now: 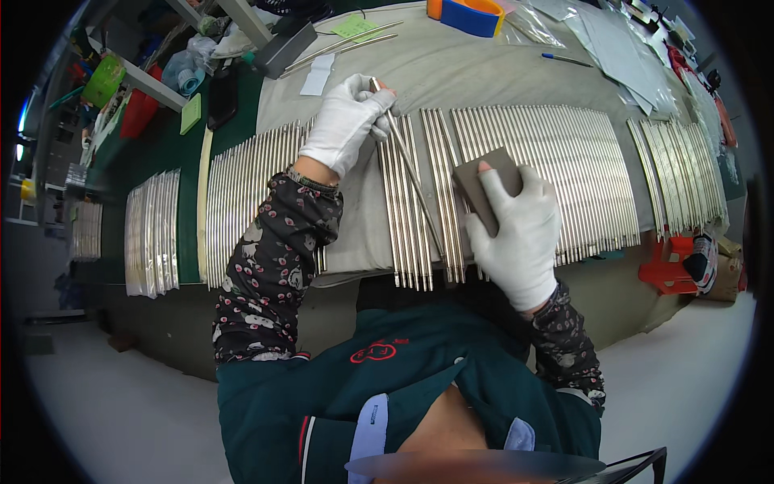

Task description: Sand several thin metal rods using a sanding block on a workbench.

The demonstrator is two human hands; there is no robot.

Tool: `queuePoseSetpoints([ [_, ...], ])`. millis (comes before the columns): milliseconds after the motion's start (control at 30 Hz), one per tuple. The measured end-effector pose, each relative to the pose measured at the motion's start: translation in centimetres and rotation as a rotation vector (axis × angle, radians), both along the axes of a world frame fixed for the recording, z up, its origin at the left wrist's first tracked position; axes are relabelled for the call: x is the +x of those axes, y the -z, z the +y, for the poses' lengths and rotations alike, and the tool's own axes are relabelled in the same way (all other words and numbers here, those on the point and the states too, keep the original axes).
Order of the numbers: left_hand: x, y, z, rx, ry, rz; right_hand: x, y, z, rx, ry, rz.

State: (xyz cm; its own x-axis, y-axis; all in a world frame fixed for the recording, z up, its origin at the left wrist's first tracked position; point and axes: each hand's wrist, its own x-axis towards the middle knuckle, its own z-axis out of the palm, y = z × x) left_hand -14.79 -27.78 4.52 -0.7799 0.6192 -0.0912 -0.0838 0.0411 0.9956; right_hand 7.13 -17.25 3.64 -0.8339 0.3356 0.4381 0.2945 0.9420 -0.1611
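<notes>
My left hand [345,121], in a white glove with bare fingertips, pinches the upper end of a slim metal rod [414,176]. The rod slants down to the right, over other rods lying on the cloth. My right hand [520,230], gloved the same way, grips a grey-brown rectangular block [474,187] that looks like a sanding sponge. It is just right of the held rod, above a narrow group of rods [442,153]; whether the block touches them I cannot tell. Left of that group lies another small group of rods [401,218].
A wide row of rods [584,173] lies to the right, another row [246,194] to the left. Bagged rods [153,234] and a far-right bundle [681,177] flank them. At the back are a blue-orange tape roll [476,18], a pen [568,60] and a dark grey block [284,50].
</notes>
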Motion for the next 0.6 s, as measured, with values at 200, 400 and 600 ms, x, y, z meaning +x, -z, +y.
queuePoseSetpoints([
  [200, -0.3, 0.0, -0.1, -0.007, -0.01, -0.032, -0.8, 0.3, 0.3, -0.014, 0.01, -0.012],
  [400, -0.1, -0.2, 0.4, -0.036, -0.021, 0.009, -0.5, 0.3, -1.5, -0.075, -0.211, 0.044],
  [600, 0.2, -0.4, 0.7, -0.066, -0.038, 0.044, 0.3, -0.1, -2.7, -0.11, -0.332, -0.041],
])
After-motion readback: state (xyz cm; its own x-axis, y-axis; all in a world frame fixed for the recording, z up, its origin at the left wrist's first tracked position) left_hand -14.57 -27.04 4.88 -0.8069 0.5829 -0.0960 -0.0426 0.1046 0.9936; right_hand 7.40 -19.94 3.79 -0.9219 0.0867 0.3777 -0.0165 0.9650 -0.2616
